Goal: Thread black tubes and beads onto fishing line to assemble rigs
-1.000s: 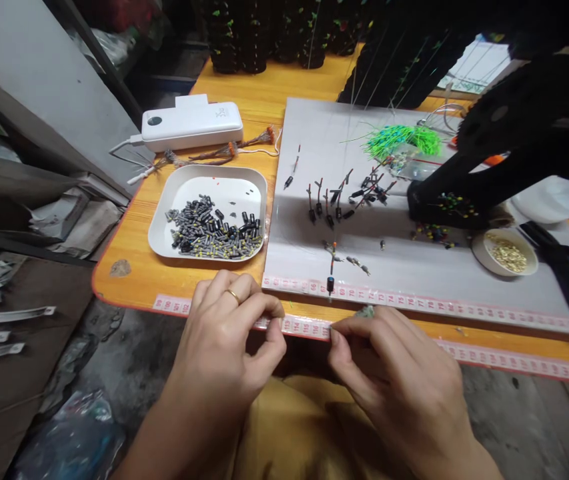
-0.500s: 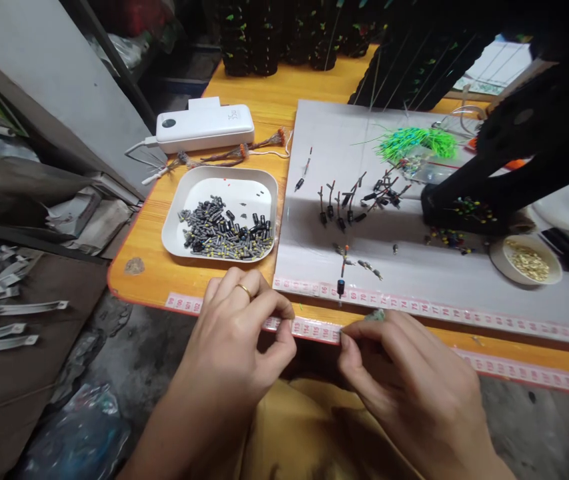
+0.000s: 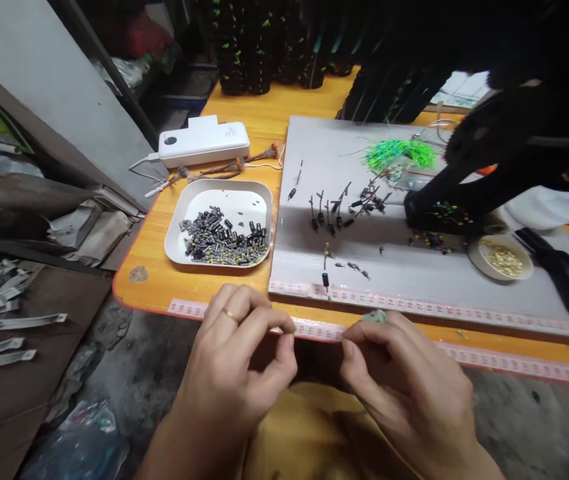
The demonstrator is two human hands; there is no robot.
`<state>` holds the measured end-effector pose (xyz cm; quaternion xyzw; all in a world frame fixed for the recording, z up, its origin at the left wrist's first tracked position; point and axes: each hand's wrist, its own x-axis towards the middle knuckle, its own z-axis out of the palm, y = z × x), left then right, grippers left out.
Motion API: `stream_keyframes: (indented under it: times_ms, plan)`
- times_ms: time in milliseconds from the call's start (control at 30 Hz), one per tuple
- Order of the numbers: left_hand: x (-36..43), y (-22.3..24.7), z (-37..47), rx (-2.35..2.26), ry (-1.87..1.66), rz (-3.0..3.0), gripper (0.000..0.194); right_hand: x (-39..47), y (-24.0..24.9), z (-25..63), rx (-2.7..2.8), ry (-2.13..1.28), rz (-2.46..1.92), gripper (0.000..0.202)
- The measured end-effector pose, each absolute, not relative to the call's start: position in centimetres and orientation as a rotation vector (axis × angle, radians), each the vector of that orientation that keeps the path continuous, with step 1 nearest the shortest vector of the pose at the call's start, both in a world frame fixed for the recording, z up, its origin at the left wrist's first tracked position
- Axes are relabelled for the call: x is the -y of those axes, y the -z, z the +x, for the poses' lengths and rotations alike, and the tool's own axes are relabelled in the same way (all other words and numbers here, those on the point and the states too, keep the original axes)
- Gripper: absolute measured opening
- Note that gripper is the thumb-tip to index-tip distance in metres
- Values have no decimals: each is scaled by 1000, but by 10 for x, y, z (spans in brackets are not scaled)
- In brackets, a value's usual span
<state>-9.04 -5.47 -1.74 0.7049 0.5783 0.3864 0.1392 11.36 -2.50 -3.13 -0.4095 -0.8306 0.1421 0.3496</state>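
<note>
At the table's front edge, my left hand (image 3: 244,360), with a ring on one finger, brings thumb and index finger together in a pinch. Facing it a short way to the right, my right hand (image 3: 404,380) makes a similar pinch. Anything held in either is too fine to make out. Between the fingertips runs a printed pink measuring tape (image 3: 319,331) along the edge. Just beyond, a small black cylinder on a stem (image 3: 325,279) lies on the grey board (image 3: 299,253). Several similar black pieces (image 3: 331,220) are grouped farther back.
A white tray (image 3: 169,243) of small black and grey parts stands left. Behind it are a white power bank (image 3: 204,143) and wire bundles. Right of centre lie bright green strands (image 3: 389,152), a black stand (image 3: 444,207), a bowl of gold bits (image 3: 501,260) and dark-handled scissors (image 3: 559,273).
My view has shifted a little, so the board and its things sit lower and farther left. Both hands keep their pinches, staying near the table edge.
</note>
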Motion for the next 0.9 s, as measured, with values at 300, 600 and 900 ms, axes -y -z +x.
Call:
stream_keyframes:
  times_ms: [300, 600, 900]
  plan:
    - [87, 24, -60, -1394, -1249, 1740, 23, 44, 23, 110, 960, -1932, -794, 18]
    - [62, 10, -45, -1035, -1164, 997, 23, 56, 25, 112, 813, -2082, -621, 23]
    - [41, 10, -21, -839, -1334, 523, 26, 58, 24, 116, 890, -2067, -755, 38]
